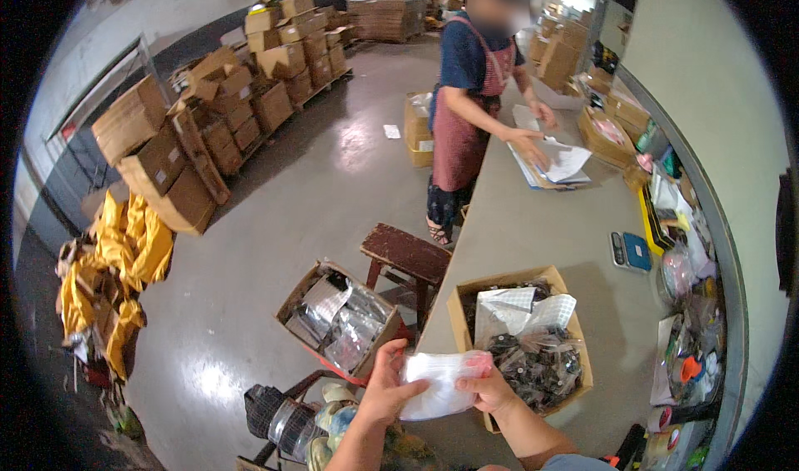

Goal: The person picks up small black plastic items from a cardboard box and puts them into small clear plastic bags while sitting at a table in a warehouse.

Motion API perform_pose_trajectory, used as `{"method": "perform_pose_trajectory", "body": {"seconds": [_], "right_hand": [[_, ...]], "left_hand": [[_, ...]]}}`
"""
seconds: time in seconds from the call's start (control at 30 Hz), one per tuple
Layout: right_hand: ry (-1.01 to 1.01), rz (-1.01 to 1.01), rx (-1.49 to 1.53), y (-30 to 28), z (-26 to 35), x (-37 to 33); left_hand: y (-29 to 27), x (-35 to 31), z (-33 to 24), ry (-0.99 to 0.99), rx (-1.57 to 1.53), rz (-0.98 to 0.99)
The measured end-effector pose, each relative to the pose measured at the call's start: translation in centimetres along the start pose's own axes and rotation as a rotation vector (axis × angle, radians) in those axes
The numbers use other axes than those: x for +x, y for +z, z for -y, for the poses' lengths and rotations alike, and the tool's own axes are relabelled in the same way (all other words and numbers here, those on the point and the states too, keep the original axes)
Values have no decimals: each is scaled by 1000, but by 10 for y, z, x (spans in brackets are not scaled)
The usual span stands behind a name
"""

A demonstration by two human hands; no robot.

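Head view: left hand [388, 394] and right hand [494, 392] grip opposite ends of the bags [441, 379], long axis running left to right, near the carton [457, 316] on the worktop [541, 225]; any print is illegible.

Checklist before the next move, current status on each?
1. Left hand grips the left end of the translucent plastic bag stack: ok.
2. Right hand holds its right end: ok.
3. Cardboard box on the table open: ok.
4. Bagged black parts inside uncovered: not ok, white grid-patterned sheet overlies some.
5. Co-worker's hands away from that box: ok, at the papers.
6. Bag count: cannot tell.
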State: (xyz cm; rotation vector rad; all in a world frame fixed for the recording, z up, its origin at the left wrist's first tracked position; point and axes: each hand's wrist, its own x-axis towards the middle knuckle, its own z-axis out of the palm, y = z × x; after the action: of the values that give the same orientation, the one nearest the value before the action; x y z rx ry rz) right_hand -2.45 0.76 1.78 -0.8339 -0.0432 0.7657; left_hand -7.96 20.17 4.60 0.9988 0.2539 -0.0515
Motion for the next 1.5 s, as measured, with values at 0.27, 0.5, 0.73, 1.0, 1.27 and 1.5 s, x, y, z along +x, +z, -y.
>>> {"method": "perform_pose_trajectory", "body": {"seconds": [0.27, 0.5, 0.73, 1.0, 1.27, 1.5], "right_hand": [[-29, -63, -87, 6, -3, 0], [105, 83, 23, 0, 2, 5], [91, 118, -25, -9, -2, 8], [-58, 64, -72, -12, -8, 3], [-66, -44, 40, -11, 8, 3], [-356, -85, -134, -8, -5, 8]], "left_hand": [[12, 4, -3, -9, 169, 61], [15, 0, 1, 28, 261, 9], [7, 4, 5, -32, 147, 0], [5, 3, 22, 66, 53, -91], [-17, 4, 42, 59, -238, -351], [-22, 6, 47, 41, 66, -319]]}}
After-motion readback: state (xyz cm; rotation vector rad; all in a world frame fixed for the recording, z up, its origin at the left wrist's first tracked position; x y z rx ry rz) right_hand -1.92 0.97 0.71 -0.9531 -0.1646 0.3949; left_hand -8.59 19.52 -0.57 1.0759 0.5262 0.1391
